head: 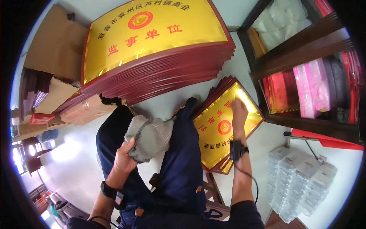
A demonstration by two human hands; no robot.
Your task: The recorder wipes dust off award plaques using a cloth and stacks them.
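My left hand (125, 156) grips a grey textured cloth (151, 138), thumb on top, between my knees. Blurred, my right hand (239, 113) is over the face of a gold plaque (213, 143) with a dark red frame; its finger position and whether it touches are unclear. This plaque lies tilted on top of several others beside my right leg, bearing red and black writing and a round red emblem. In front of me stands a tall stack of similar plaques (160, 68), the top one face up.
Cardboard boxes (54, 43) stand at the left. A dark wooden shelf (303, 54) on the right holds pink packs (311, 86) and red items. Clear plastic boxes (300, 177) are stacked on the lower right. Part of a wooden stool (213, 186) shows by my right thigh.
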